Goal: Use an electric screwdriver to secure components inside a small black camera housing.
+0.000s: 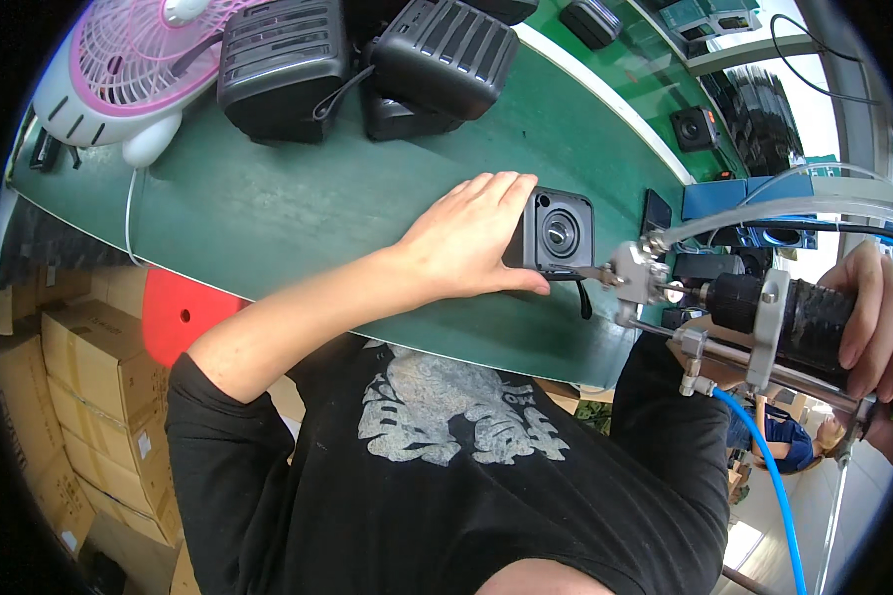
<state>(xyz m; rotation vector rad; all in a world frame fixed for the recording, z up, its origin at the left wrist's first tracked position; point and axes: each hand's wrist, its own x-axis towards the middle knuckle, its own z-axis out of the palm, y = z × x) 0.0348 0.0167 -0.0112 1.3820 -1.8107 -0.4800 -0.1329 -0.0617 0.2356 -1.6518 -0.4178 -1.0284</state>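
A small black box speaker point(572, 210) lies on the green workbench point(298, 213), its round driver facing up. My left hand point(471, 238) is closed around its left side, fingers over the far edge and thumb along the near one. A black wrist strap point(584, 300) hangs off its near side. At the right, my right hand point(871, 317) wraps around the black body of a power screwdriver point(814, 322) with a metal screw-feed head point(637, 274). The tool's tip reaches the near edge of the speaker; whether it touches a screw cannot be made out.
Several similar black speakers point(283, 69) stand at the back, next to a pink and white fan point(139, 59). Clear and blue air hoses point(774, 466) run from the tool. A phone point(656, 211) lies by the bench's right end. A red stool point(184, 312) and cardboard boxes point(99, 357) are at left; another person point(799, 441) is at right.
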